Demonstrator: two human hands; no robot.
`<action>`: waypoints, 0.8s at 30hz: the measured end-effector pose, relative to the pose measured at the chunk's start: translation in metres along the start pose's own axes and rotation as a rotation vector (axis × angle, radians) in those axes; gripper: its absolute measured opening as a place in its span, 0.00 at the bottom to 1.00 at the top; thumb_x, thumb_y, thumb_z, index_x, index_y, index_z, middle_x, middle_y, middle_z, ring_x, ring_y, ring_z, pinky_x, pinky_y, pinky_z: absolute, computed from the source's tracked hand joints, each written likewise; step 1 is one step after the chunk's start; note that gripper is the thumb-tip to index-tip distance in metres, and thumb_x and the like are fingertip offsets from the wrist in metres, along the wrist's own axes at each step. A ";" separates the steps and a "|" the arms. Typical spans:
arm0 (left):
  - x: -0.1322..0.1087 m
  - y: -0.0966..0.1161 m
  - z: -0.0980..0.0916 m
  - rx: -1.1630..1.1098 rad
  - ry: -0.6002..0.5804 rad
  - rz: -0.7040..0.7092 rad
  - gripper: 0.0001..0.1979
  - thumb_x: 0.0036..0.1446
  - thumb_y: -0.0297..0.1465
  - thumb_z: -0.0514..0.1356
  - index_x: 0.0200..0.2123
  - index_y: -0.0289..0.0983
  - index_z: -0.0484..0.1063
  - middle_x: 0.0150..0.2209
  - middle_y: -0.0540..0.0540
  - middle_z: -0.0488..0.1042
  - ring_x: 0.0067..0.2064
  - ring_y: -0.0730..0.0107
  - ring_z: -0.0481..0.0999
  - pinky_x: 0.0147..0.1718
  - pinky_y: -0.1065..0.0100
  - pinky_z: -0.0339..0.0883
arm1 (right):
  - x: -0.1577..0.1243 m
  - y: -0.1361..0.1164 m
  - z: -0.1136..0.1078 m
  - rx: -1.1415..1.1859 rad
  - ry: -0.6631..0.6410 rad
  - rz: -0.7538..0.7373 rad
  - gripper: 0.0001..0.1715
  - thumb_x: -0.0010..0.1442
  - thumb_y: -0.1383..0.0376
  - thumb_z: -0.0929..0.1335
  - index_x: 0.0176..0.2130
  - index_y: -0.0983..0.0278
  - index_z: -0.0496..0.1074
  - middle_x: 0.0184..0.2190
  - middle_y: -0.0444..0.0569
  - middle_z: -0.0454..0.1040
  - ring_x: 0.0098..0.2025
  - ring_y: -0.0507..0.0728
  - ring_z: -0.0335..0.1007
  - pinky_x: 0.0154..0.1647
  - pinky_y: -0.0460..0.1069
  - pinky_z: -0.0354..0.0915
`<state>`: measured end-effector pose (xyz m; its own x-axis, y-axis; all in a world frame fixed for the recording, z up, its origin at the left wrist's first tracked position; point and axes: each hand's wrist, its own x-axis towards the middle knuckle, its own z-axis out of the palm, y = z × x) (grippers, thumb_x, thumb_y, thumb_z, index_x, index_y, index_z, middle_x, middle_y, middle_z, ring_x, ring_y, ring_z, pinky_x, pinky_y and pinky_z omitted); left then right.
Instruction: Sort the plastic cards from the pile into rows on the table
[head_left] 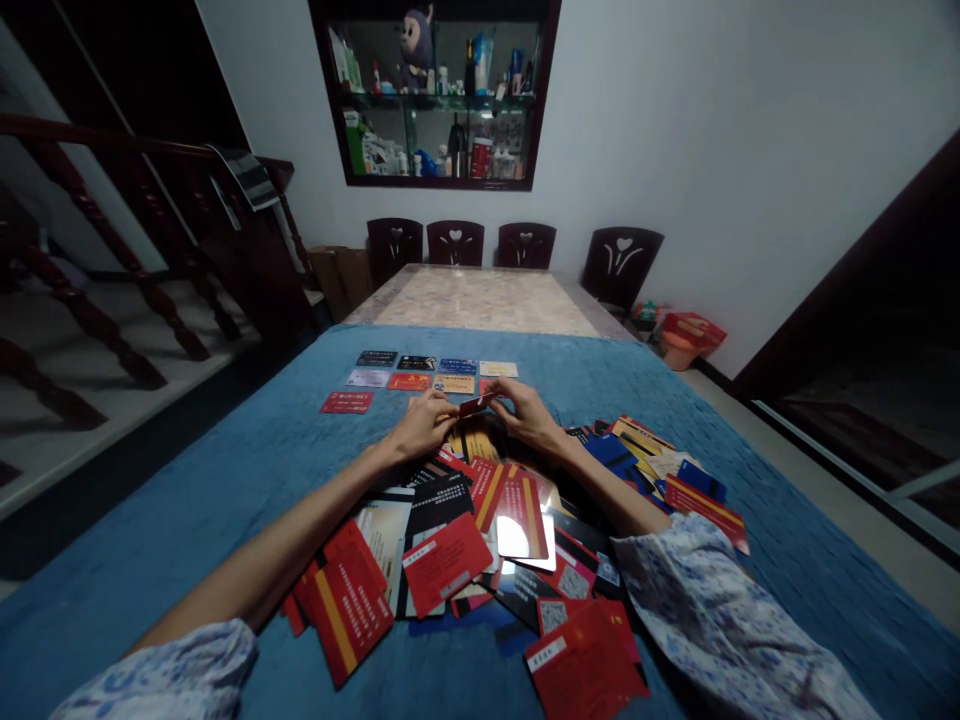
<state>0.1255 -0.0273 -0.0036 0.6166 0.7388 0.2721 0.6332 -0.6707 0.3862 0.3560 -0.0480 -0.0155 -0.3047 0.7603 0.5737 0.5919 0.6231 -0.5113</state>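
I have my left hand point(424, 425) and right hand point(525, 412) raised close together over the pile, each grip pinching one end of a dark red card point(475, 405), fingertips nearly meeting across it. That card is between the two hands, tilted, its print too small for me to read. Below and toward me, between the forearms, lies a loose pile of cards point(448, 563), red, black, yellow and white, overlapping at all angles; a second cluster point(611, 455), with blue and yellow ones, spreads beyond my right forearm. Ahead, I see two neat rows of cards point(457, 366), the nearer one partly covered by my hands, and a single red card point(346, 402) nearer on the left. All of these rest on a blue cloth point(247, 470) covering the near part of the surface point(480, 300).
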 end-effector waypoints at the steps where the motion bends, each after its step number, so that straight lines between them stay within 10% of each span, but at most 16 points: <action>1: 0.000 0.000 0.000 0.003 0.001 0.000 0.13 0.61 0.28 0.58 0.43 0.38 0.82 0.44 0.41 0.77 0.52 0.58 0.72 0.52 0.56 0.66 | 0.000 -0.001 0.000 -0.014 0.000 -0.006 0.07 0.63 0.68 0.63 0.42 0.62 0.70 0.39 0.51 0.76 0.42 0.58 0.71 0.47 0.52 0.63; 24: -0.003 0.022 -0.002 -0.102 0.183 0.028 0.12 0.54 0.25 0.61 0.42 0.37 0.78 0.42 0.46 0.80 0.46 0.64 0.76 0.51 0.62 0.69 | 0.000 -0.014 -0.005 -0.503 0.033 -0.291 0.13 0.70 0.61 0.64 0.44 0.59 0.78 0.35 0.50 0.79 0.42 0.59 0.62 0.47 0.54 0.53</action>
<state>0.1363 -0.0443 0.0054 0.5323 0.7258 0.4357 0.5605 -0.6879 0.4611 0.3512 -0.0580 -0.0048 -0.4892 0.5599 0.6687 0.7714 0.6356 0.0321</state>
